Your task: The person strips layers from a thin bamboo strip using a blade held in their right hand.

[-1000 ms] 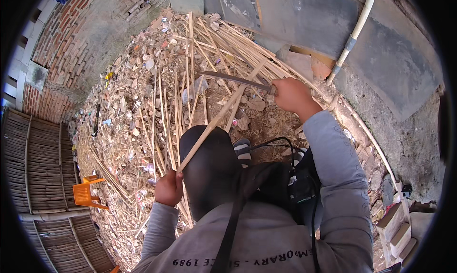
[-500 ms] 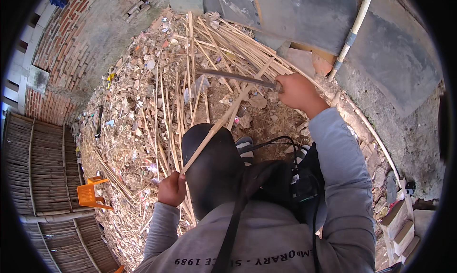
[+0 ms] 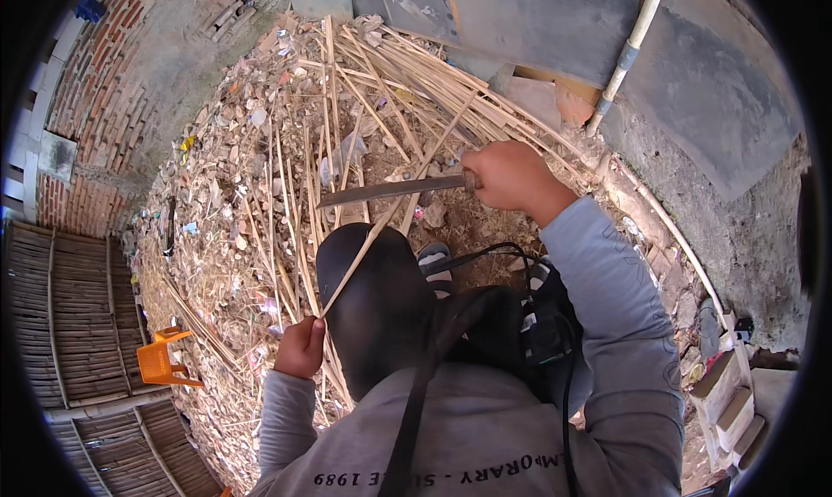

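My left hand point(image 3: 301, 348) is closed around the near end of a long, thin bamboo strip point(image 3: 371, 237). The strip slants up and away to the right, toward the pile at the back. My right hand point(image 3: 511, 178) grips the handle of a machete point(image 3: 394, 190), its dark, slightly curved blade pointing left. The blade crosses the strip near its middle; whether the two touch, I cannot tell. A black cap point(image 3: 381, 302) hides the ground between my arms.
A pile of bamboo strips point(image 3: 451, 77) lies at the back by grey panels point(image 3: 537, 25). More loose strips point(image 3: 286, 211) lie on rubble-strewn ground at left. An orange plastic chair point(image 3: 159, 361) stands by a bamboo slat wall point(image 3: 78, 311). A pale pipe point(image 3: 628, 59) rises at right.
My right hand has brought the machete nearer and to the left, its tip swinging down closer to the cap. My left hand still holds the bamboo strip, slightly lower in the view.
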The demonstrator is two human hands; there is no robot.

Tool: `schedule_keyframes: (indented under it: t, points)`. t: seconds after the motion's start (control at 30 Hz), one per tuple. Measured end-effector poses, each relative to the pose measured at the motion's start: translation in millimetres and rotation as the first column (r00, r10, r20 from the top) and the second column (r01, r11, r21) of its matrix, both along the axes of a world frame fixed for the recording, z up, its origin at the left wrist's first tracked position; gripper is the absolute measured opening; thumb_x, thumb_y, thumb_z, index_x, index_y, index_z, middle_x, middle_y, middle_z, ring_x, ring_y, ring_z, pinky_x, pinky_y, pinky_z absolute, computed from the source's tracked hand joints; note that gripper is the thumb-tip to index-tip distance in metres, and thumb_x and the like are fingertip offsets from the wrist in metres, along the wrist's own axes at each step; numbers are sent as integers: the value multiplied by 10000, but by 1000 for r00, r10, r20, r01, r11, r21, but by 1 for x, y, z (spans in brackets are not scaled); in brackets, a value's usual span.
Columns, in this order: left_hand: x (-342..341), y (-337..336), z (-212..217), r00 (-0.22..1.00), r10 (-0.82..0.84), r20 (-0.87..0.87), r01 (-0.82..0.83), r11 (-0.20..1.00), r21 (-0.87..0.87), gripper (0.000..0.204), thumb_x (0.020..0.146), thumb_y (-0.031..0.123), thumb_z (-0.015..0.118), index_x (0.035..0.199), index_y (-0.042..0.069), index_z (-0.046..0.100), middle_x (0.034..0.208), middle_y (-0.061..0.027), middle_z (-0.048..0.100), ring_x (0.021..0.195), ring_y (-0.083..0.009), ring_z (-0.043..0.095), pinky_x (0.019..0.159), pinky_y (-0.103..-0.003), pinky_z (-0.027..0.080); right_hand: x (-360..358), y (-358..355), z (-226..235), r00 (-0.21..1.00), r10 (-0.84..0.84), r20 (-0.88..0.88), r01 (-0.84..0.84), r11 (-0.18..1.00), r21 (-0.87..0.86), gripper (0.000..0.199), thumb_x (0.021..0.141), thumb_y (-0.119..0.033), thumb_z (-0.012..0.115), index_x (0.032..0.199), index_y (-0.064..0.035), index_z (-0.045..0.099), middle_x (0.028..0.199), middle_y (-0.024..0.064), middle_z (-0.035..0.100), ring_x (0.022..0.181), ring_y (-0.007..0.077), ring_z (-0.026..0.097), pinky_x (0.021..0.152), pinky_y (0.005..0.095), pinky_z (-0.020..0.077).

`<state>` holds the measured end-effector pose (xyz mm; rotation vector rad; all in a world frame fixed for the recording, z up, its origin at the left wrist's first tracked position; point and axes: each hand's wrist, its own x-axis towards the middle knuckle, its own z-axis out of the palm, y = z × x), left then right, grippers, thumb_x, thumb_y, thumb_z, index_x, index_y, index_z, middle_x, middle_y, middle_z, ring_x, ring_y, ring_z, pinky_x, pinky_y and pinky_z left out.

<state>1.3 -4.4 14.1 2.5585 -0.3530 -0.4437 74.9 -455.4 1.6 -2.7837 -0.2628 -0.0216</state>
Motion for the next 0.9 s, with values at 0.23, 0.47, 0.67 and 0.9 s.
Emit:
schedule_keyframes:
  t: [0.23,0.47,0.67,0.9]
  points:
    - [3,-8,10,1000,-7,-4,7,999,31,481,1066,352,466,794,-35,552,622,-242,544,580,-421,564,566,-473,416,15,-41,-29,970,-239,-33,240,943,231,260,743,-136,654,986,-58,706,891,200,703,878,401,681,773,488,539]
    - [-3,-5,1,997,19,-80,-25,997,-74,511,1072,388,457,794,-27,564,619,-215,550,564,-373,548,567,-454,415,9,-6,-25,985,26,-168,11,976,216,214,715,-151,679,914,-73,682,791,184,679,825,406,674,744,513,530]
    - [-1,-6,7,996,24,-81,-28,999,-46,531,1068,407,461,793,-37,560,620,-214,545,554,-338,529,571,-442,419,9,5,-13,989,-52,-142,76,982,173,198,713,-167,691,881,-64,672,804,192,676,824,411,671,726,511,522]
    - [8,-16,8,994,-2,-110,-6,997,-77,540,1075,411,450,813,-45,574,623,-192,537,572,-300,523,595,-438,426,15,-23,-39,980,-130,-151,173,931,321,221,720,-128,663,924,-44,680,819,209,678,819,428,659,725,500,519]
